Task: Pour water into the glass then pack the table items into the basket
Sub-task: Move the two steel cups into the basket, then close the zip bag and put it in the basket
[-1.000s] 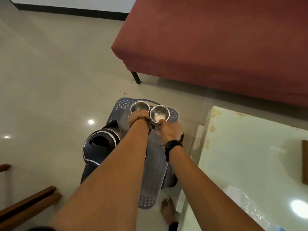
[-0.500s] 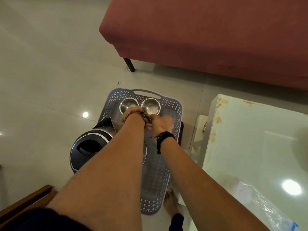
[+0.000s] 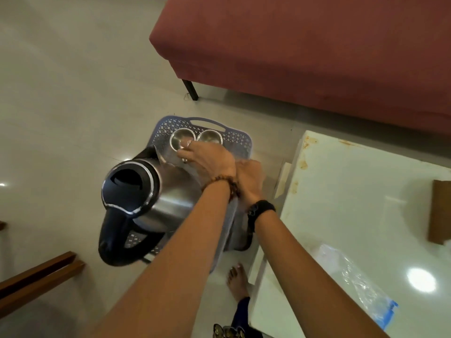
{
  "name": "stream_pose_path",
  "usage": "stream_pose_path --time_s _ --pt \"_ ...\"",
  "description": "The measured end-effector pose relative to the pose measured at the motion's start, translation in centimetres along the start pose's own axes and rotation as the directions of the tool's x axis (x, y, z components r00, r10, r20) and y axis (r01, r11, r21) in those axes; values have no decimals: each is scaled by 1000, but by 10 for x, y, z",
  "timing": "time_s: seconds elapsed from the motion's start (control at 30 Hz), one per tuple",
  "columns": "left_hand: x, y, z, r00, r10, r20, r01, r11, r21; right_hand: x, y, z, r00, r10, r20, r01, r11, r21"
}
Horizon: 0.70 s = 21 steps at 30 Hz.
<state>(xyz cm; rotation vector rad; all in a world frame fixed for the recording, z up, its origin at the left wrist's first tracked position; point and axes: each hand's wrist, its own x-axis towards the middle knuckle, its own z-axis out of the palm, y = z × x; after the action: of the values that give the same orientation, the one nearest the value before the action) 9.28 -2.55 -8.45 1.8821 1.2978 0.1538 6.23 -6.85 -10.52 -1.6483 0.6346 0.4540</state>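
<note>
Steel kettle (image 3: pixel 156 198), no legible branding

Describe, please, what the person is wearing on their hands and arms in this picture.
Both forearms are bare, with no sleeves in view. The left hand has a brown beaded bracelet at the wrist and a ring on one finger. The right hand has a black band, probably a watch or fitness tracker, around its wrist.

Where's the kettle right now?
The kettle sits in the near left part of the basket on the floor, left of the white table, nearer than the two steel cups.
</note>
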Motion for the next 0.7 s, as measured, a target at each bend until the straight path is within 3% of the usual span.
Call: stream_pose_path --time_s 0.1,0.23,0.33,0.4,0.47,0.53,0.6,0.7 --pt "-75 -22 -14 961 260 92 -254 964 -77 -37 17 -63 991 -130 -19 131 990 47" --pt "-165 -86 -27 880 326 345 -283 944 -168 -72 55 -158 994 -106 35 104 994 46" --pt "-235 -148 -27 752 352 557 -344 931 -124 -92 98 -235 995 -70 69 73 997 -36" --pt "-268 -187 -24 628 386 676 -475 878 -60 -101 128 -279 996 -49 78 60 989 -133" --pt "-290 -222 -15 460 442 770 -686 727 -7 -105 157 -317 996 -29 84 48 972 -231" --pt "-303 -253 -5 287 393 874 -865 498 60 -108 186 -345 996 -18 90 47 942 -331" --pt "-308 -279 2 206 289 935 -938 330 105 -110 214 -361 994 -12 109 58 902 -427" --pt "-310 -307 16 162 243 956 -971 214 110 -102 253 -372 999 27 35 -10 908 -419"
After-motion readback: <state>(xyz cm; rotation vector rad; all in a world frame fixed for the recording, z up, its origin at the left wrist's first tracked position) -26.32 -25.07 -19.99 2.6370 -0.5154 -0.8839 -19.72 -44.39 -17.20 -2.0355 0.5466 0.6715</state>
